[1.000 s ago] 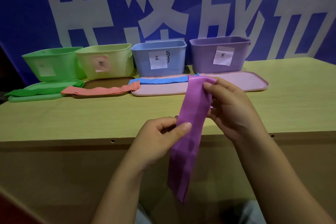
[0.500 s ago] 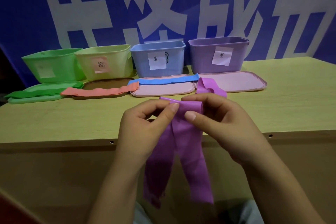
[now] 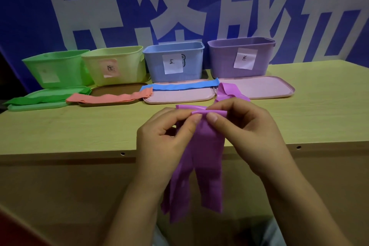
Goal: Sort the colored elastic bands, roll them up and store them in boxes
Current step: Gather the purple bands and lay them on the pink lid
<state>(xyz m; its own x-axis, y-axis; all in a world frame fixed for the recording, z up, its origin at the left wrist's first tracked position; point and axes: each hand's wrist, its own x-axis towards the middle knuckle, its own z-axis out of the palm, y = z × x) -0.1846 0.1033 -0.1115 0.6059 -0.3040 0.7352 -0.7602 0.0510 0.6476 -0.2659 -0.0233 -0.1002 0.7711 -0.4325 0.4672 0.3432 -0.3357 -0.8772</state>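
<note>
- Left hand [image 3: 165, 142]: raised in front of the near table edge, thumb and forefinger pinching the top of the purple band [image 3: 201, 158] at its left side
- Right hand [image 3: 247, 136]: level with the left hand and just beside it, thumb and fingers pinching the same folded top edge from the right; the two thumbs almost meet
- Purple band: folded over at the top into a short flat fold between the two hands; two tails hang down side by side in front of the table [image 3: 60, 126], the left tail partly behind the left hand
- Second purple band [image 3: 227, 92]: lying loose on the table behind the right hand, overlapping the left edge of the pink lid [image 3: 265, 88] that lies before the purple box [image 3: 225, 60]
- Blue band [image 3: 179, 86]: stretched along the far edge of a second pink lid [image 3: 179, 97], in front of the blue box [image 3: 191, 64]
- Orange band [image 3: 107, 98]: lying across the near edge of a brown lid [image 3: 117, 88], in front of the yellow box [image 3: 127, 68]
- Green band [image 3: 30, 100]: resting on a green lid [image 3: 36, 107], in front of the green box [image 3: 65, 66]
- Boxes: four in a row at the back of the table, each bearing a paper label; all stand open
- Backdrop: blue wall [image 3: 24, 6] with large white characters
</note>
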